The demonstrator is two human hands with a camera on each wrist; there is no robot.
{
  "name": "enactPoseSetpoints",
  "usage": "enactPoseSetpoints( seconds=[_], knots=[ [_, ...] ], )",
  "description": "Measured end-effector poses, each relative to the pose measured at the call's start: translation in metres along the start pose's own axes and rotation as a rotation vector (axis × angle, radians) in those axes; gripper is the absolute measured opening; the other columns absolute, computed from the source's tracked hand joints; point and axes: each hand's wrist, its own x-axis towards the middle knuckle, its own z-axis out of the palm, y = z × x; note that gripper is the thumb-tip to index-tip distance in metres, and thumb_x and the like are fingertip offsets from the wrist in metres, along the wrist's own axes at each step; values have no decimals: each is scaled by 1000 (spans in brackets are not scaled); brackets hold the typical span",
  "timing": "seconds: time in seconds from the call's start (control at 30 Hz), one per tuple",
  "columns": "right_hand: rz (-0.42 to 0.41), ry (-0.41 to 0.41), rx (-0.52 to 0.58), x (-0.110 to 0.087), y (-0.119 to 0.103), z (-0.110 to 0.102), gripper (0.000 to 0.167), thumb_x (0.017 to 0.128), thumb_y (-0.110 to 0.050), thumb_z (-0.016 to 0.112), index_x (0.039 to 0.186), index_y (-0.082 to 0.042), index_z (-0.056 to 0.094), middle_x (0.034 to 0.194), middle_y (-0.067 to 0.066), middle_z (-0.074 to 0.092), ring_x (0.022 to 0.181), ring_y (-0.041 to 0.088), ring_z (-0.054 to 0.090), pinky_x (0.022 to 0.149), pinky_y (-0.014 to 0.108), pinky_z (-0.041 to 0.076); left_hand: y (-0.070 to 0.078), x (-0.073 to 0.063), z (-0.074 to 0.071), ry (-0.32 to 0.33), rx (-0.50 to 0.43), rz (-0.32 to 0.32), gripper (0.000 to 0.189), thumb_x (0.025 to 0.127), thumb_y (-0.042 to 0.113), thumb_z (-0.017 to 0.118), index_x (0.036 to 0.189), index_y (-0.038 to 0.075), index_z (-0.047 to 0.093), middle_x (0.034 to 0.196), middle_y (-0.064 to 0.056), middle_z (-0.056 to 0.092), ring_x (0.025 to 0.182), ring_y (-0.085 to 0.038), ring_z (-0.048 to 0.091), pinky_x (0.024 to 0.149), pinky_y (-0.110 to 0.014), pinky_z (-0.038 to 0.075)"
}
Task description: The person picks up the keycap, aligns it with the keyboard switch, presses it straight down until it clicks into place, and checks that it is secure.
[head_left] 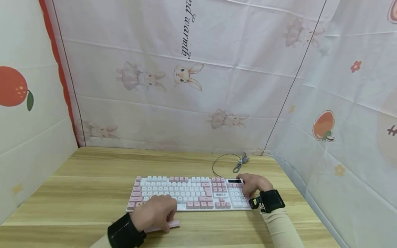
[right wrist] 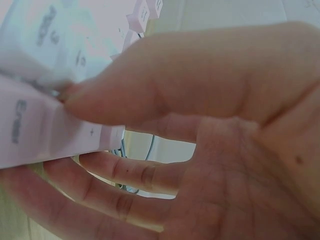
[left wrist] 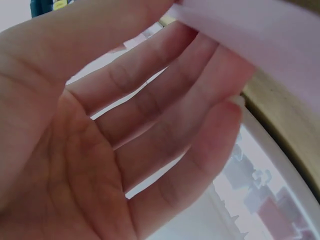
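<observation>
A white and pink keyboard (head_left: pixel 198 193) lies on the wooden table, its lower left part hidden behind my left hand (head_left: pixel 156 210). That hand, in front of the keyboard's near edge, pinches a slim, smooth pale pink bar (head_left: pixel 174 224) between thumb and fingers. In the left wrist view the bar (left wrist: pixel 260 40) crosses the fingertips; I cannot tell its kind. My right hand (head_left: pixel 255 184) grips the keyboard's right end. In the right wrist view the thumb presses on the pink and white keys (right wrist: pixel 55 120) at the side, while the fingers lie along the outer edge below.
Behind the keyboard a grey cable (head_left: pixel 240 164) with a tied bundle lies on the wooden table (head_left: pixel 102 168). Printed cloth walls with rabbits (head_left: pixel 186 75) and fruit stand at the back and both sides. A black wrist strap (head_left: pixel 273 200) sits on each arm.
</observation>
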Motion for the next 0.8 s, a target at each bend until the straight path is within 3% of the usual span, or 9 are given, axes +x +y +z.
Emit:
enactPoseSetpoints(
  seconds=[0.27, 0.47, 0.8],
  knots=[
    [3, -4, 3, 0, 0, 0, 72, 76, 11, 67, 144, -6, 50, 118, 13, 60, 84, 22, 64, 71, 40, 62, -4, 1, 3, 74, 26, 57, 37, 66, 16, 95, 73, 21, 59, 71, 11, 53, 63, -5, 45, 59, -23, 39],
    [-2, -4, 9, -1, 0, -1, 74, 75, 11, 67, 145, -5, 49, 119, 15, 59, 84, 23, 65, 71, 41, 62, -4, -2, -2, 66, -1, 9, 39, 61, 19, 97, 75, 21, 61, 76, 9, 56, 66, -8, 47, 60, -24, 40],
    [-5, -6, 13, 0, 1, 0, 72, 76, 11, 67, 145, -5, 49, 118, 14, 60, 86, 23, 64, 73, 43, 62, -4, -3, -10, 59, 26, 50, 34, 61, -1, 92, 61, 18, 64, 62, 12, 54, 56, -6, 45, 53, -23, 39]
  ],
)
